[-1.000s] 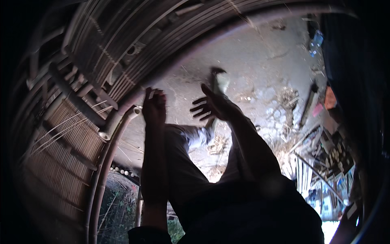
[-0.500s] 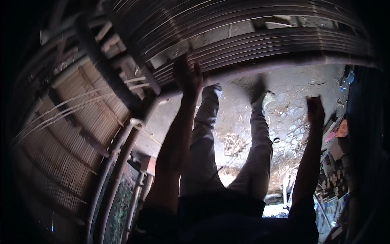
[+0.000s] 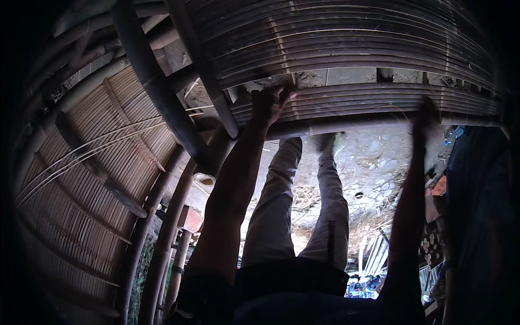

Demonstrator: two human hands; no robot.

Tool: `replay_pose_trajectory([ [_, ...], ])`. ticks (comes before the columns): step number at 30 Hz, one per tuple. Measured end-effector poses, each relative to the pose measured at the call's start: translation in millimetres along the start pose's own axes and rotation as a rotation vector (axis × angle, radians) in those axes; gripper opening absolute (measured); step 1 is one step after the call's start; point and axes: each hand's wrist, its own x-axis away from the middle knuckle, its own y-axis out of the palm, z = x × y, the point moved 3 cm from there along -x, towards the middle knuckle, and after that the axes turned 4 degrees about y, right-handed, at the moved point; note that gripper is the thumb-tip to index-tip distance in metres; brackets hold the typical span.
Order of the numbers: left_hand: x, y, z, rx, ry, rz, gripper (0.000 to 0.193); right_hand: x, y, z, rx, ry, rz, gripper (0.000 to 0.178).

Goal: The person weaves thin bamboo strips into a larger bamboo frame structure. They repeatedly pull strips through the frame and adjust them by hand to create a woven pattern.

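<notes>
A bench-like platform of dark split-bamboo slats spans the top of the view, with a narrower strip of bamboo slats along its near side. Below that strip runs a thick bamboo pole. My left hand is at the left part of the strip, fingers curled on the slats beside a pale cross tie. My right hand, dark and smeared by motion, is at the right end of the strip, over the pole. Its fingers cannot be made out.
To the left leans a slatted bamboo panel with loose thin strips across it. Thick dark bamboo posts stand between panel and platform. My legs are over the littered dirt floor. Cut bamboo ends are stacked at right.
My right hand has moved forward from above the floor to the slatted strip. My left hand stays on the slats. The view has shifted, and my feet have moved closer beneath the pole.
</notes>
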Motion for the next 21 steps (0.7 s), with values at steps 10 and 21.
replay_pose_trajectory([
  [10,-22.8,17.3,-19.1,0.13,-0.119,-0.294,0.048,152.5,102.3,-322.8,0.065,-0.479,-0.625,0.024],
  [21,-39.2,43.1,-26.6,0.097,0.06,-0.326,0.028,122.0,81.8,-306.3,0.124,-0.185,-0.788,0.041],
])
